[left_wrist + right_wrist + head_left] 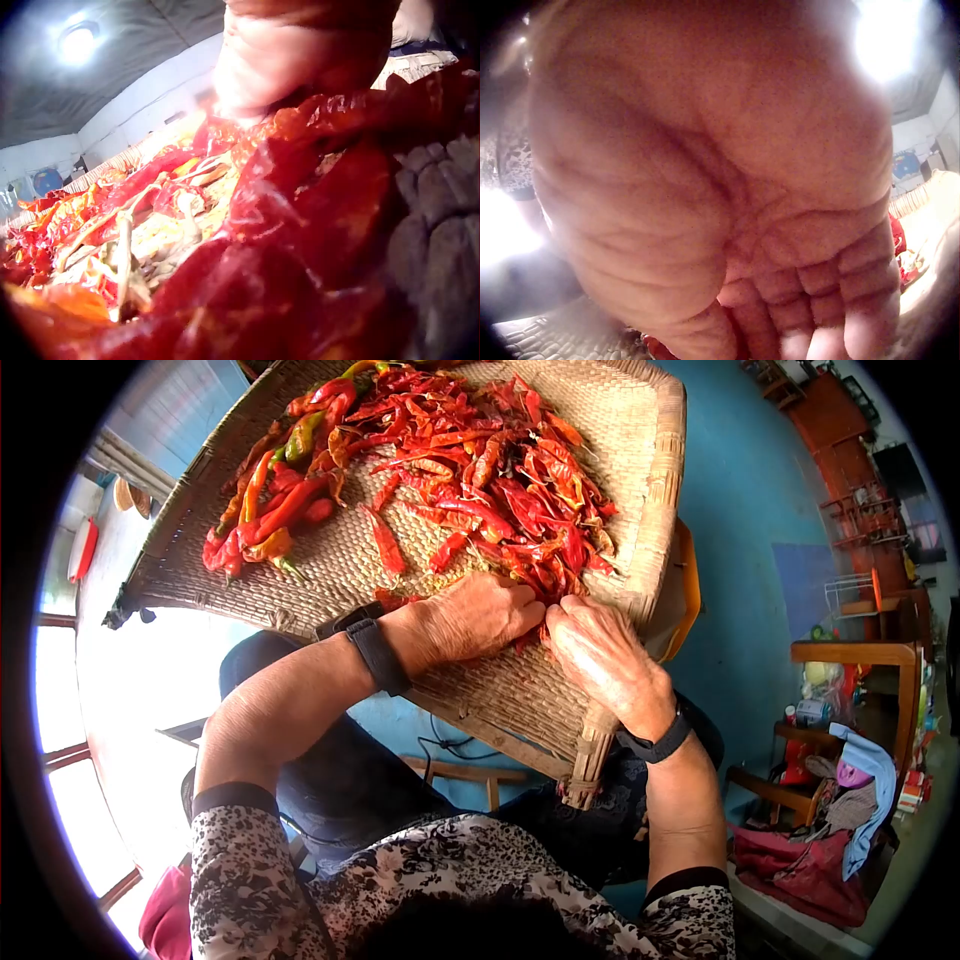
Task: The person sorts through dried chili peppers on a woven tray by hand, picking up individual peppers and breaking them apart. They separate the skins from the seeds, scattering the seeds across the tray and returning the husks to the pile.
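Note:
Both hands meet over the near side of a woven tray point(648, 480). The left hand point(478, 618), knuckles up and fingers curled, pinches a dried red chili pepper point(545, 632). From the other side, the right hand point(608, 660) grips the same pepper, its fingertips close against the left ones. Most of this pepper is hidden by the fingers. Just beyond lies a heap of dried red chilies point(480, 460). In the left wrist view, wrinkled chilies point(292, 202) and pale stems point(124, 255) lie below the hand. The palm fills the right wrist view, with red chili point(656, 348) below the thumb.
Plumper red, orange and green chilies point(290, 510) lie at the tray's left. Pale seeds point(425, 560) are scattered on the weave. The tray's near corner point(585, 760) sits above the person's legs. A wooden chair with clothes point(810, 860) stands at the right.

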A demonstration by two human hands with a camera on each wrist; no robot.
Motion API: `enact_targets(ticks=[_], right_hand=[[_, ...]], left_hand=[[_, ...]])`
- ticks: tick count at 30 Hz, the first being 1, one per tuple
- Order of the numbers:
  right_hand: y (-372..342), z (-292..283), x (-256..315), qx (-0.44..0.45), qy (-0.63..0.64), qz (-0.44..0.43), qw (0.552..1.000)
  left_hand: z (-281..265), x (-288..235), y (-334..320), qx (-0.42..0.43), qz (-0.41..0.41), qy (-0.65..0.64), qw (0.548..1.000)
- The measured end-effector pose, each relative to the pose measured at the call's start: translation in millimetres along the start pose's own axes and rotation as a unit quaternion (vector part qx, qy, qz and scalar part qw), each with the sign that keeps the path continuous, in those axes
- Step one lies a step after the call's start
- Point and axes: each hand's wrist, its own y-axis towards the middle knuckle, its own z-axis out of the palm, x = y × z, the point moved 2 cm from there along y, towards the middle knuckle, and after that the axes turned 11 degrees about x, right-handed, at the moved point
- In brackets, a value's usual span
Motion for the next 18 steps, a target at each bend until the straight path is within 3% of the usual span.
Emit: enact_targets(ticks=[3,11,18], right_hand=[[0.0,-1.5,0.7,0.019,0.011,0.008,1.000],[-2.5,-0.4,0.1,-0.031,0.000,-0.017,0.999],[-1.0,0.0,-0.2,-0.002,0.006,-0.005,1.000]], left_hand=[[-1.3,-0.9,0.7,0.006,0.003,0.001,1.000],[0.5,-1.5,0.6,0.000,-0.005,0.001,1.000],[-1.6,-2.5,0.8,-0.005,-0.002,0.008,1.000]])
